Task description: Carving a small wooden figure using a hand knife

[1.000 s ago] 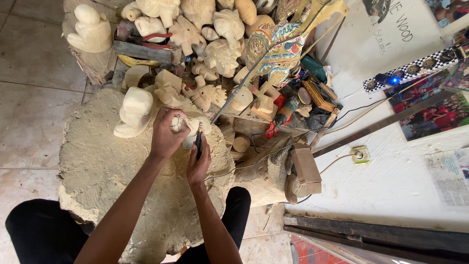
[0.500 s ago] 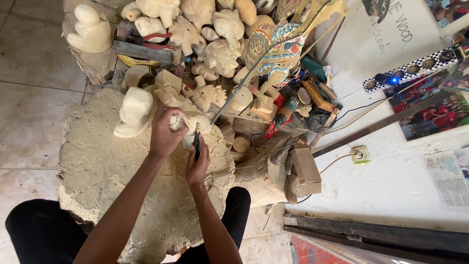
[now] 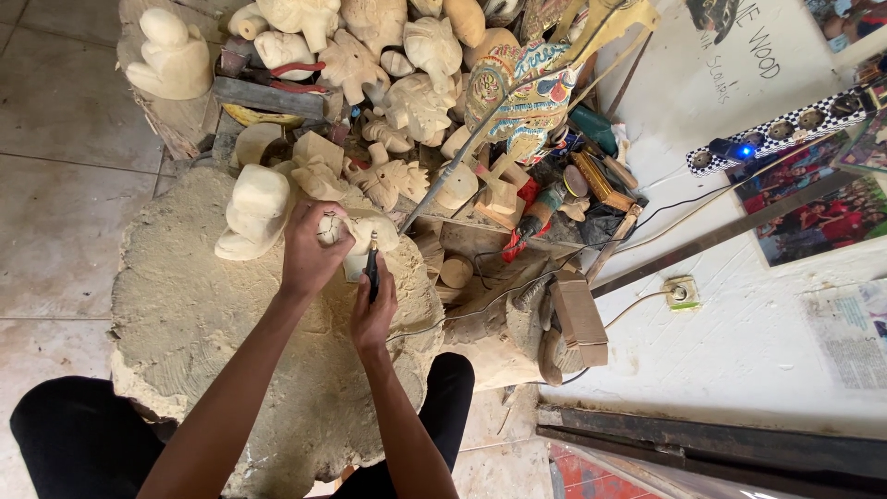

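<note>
A: Report finger state, left hand (image 3: 312,254).

B: Fingers curled closed over the top of a small pale wood carving (image 3: 362,237). The knuckles face the camera; the carving shows past the fingertips on the right side. The grip is firm and in full contact.

A: Right hand (image 3: 372,310)?

B: Fingers closed around a slim dark carving tool (image 3: 372,268), held like a pen. The tool points toward the top of the frame, and its tip meets the carving just below the left hand's fingers.

A: Location of the carving?

B: Centre of the frame, slightly left, at the upper edge of a large round wood block (image 3: 199,328) whose top is rough and dust-covered. Just left of the carving, a bigger unfinished pale figure (image 3: 254,208) stands on the same block.

A: Containers?

B: No clear container can be made out. Above the block, across the top of the frame, lies a loose pile of pale unfinished carvings (image 3: 388,74), with a painted, many-coloured carved figure (image 3: 522,92) at upper centre-right.

A: Arm pose?

B: Both forearms rise from the lower frame edge and converge on the carving. The left arm runs diagonally from lower left; the right arm runs almost straight up from bottom centre. The wrists sit near each other and the hands almost touch.
</note>
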